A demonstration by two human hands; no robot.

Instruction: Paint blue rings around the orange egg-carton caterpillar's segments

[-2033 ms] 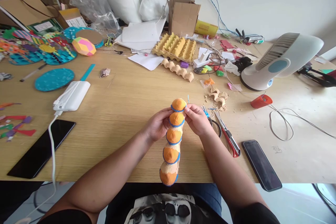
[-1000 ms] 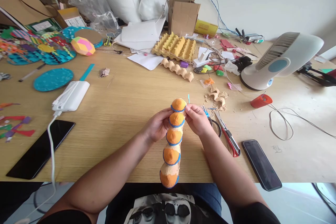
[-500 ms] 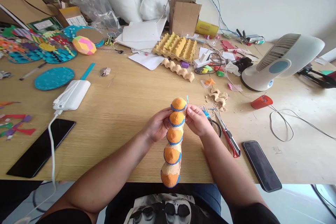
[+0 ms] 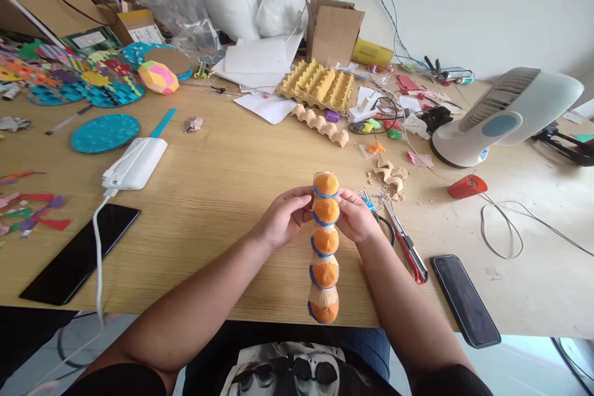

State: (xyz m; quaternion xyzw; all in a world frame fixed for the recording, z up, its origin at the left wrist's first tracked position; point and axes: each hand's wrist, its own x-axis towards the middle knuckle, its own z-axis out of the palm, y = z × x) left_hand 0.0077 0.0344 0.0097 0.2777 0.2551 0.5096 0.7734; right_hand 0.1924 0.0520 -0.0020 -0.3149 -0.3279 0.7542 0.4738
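A strip of egg-carton cups (image 4: 324, 247), painted orange with blue rings, is held up over the near table edge. My left hand (image 4: 282, 218) grips its upper part from the left, fingers closed on the second cup. My right hand (image 4: 356, 216) grips the same part from the right, fingers closed. The thin blue stick seen earlier by my right fingers is out of sight.
Scissors and a red utility knife (image 4: 408, 246) lie just right of my hands, a black phone (image 4: 464, 299) beyond. A white fan (image 4: 505, 116), red cap (image 4: 464, 186), egg tray (image 4: 318, 85), power bank (image 4: 136, 164) and a second phone (image 4: 81, 252) are on the wooden table.
The view shifted slightly, so things sit further right and lower. The small blue stick sticking up by my right fingers no longer shows. Both hands keep their grip on the strip.
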